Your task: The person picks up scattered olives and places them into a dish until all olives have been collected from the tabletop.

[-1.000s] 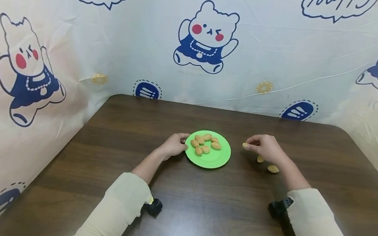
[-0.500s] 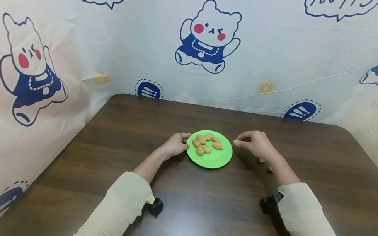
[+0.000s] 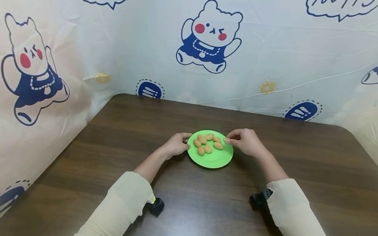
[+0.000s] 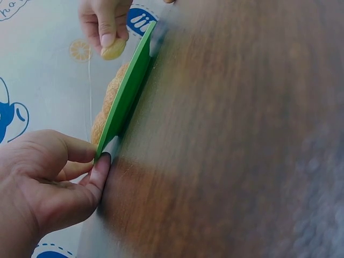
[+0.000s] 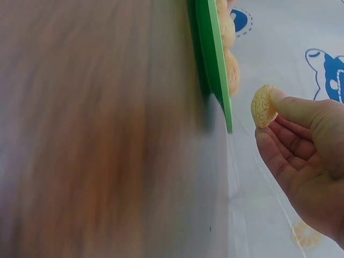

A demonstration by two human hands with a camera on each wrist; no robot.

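A round green plate (image 3: 210,161) lies on the table, bearing several tan, wrinkled pieces (image 3: 208,149) that look like peanuts. My left hand (image 3: 174,146) pinches the plate's left rim; in the left wrist view the thumb and fingers (image 4: 80,148) sit on both faces of that rim. My right hand (image 3: 246,141) is at the plate's right edge. Between its thumb and fingertips it pinches a yellow, peanut-like piece (image 5: 263,106) with a netted surface. Both wrist views show this piece raised above the rim, apart from the plate.
A dark brown wooden table (image 3: 179,202) spreads around the plate. Behind it hangs a pale printed cloth (image 3: 252,55) with cartoon bears, meeting the table's back edge. Each sleeve carries a black wrist camera (image 3: 156,207).
My right hand has moved left with the pinched peanut-like piece, reaching the plate's right edge. Two loose yellow pieces on the table have become hidden behind the right arm. The left hand stays put.
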